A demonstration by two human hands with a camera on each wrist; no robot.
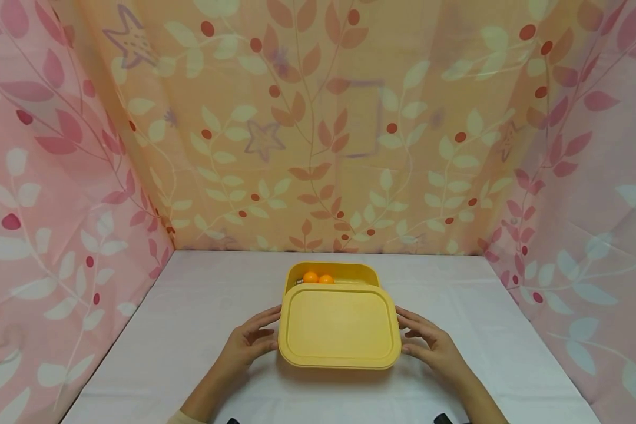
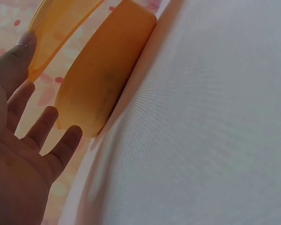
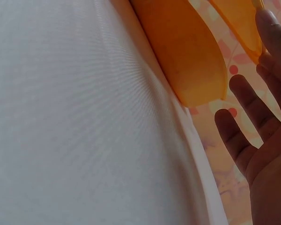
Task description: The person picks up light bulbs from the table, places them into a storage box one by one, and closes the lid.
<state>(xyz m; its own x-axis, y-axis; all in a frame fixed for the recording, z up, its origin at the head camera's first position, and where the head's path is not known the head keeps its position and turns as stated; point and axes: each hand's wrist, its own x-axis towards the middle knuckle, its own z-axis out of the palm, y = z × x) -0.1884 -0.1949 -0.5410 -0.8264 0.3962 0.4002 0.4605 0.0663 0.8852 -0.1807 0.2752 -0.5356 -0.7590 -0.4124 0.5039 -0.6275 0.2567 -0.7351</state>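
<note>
A yellow lid (image 1: 340,327) hangs above the table, between both hands and in front of a deeper yellow box (image 1: 357,272). My left hand (image 1: 254,338) grips its left edge between thumb and fingers. On the opposite edge, my right hand (image 1: 429,341) holds it the same way. Both wrist views show the lid (image 2: 61,30) raised and apart from the box (image 3: 182,51), with the lower fingers spread. Two orange balls (image 1: 310,277) lie in the back left of the box, beside a small dark item (image 1: 299,282). The lid hides the box's front part.
A white cloth covers the table (image 1: 217,282). Patterned curtains enclose it: a yellow one (image 1: 307,118) behind and pink ones on the left (image 1: 58,206) and right (image 1: 577,206). Two small black objects (image 1: 443,418) show at the bottom edge.
</note>
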